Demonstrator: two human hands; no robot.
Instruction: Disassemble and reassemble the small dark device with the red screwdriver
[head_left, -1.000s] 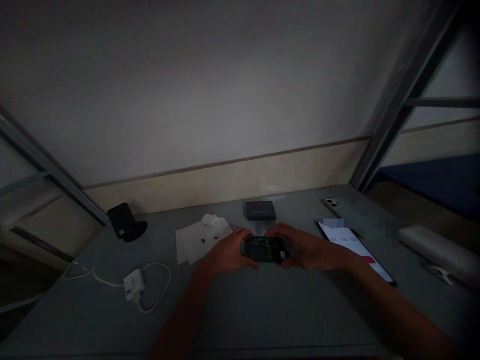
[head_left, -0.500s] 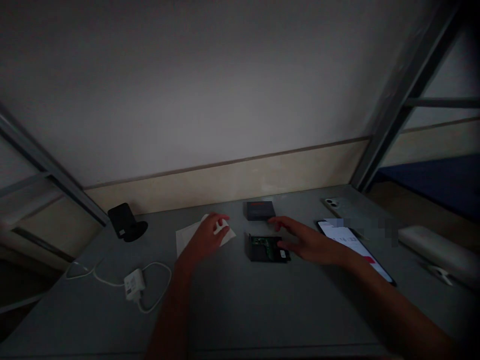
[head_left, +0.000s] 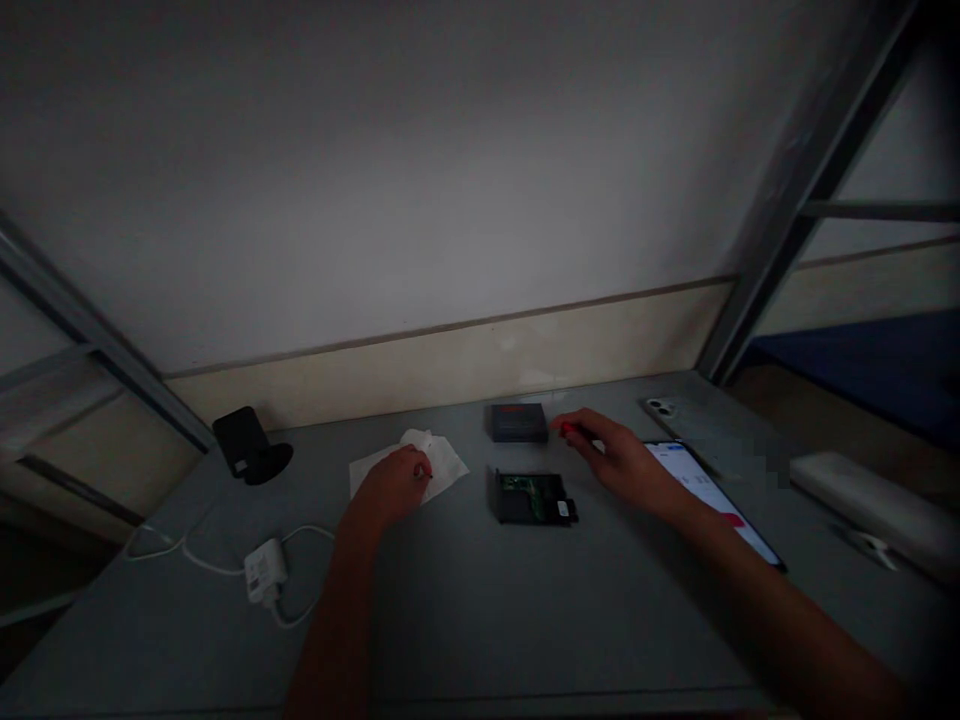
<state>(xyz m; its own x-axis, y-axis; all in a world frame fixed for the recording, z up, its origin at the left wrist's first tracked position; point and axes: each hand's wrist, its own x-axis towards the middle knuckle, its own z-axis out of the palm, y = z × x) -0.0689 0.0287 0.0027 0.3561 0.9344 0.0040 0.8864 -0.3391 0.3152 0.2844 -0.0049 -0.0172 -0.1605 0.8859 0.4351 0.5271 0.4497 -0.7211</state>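
Observation:
My left hand (head_left: 394, 482) is over a sheet of white tissue (head_left: 448, 465), its fingers curled in a pinch. A tiny dark bit shows at the fingertips, too small to name. My right hand (head_left: 615, 455) is closed with thumb and forefinger on a small red object (head_left: 568, 429), just right of a flat dark box (head_left: 519, 422) with red print. Between my hands and nearer to me lies an open black casing with a green circuit board (head_left: 534, 499) and a small white label. Neither hand touches it.
A phone with a lit screen (head_left: 709, 490) lies right of the casing, partly behind my right arm. Another phone (head_left: 697, 425) and a long pale object (head_left: 862, 500) are farther right. At left are a black stand (head_left: 251, 450) and a white adapter (head_left: 265, 572) with a cable. A wall rises behind the table.
My right hand has lifted off the casing, moved back beside the dark box, and now pinches a small red object. My left hand has come down toward the tissue and its fingers have closed.

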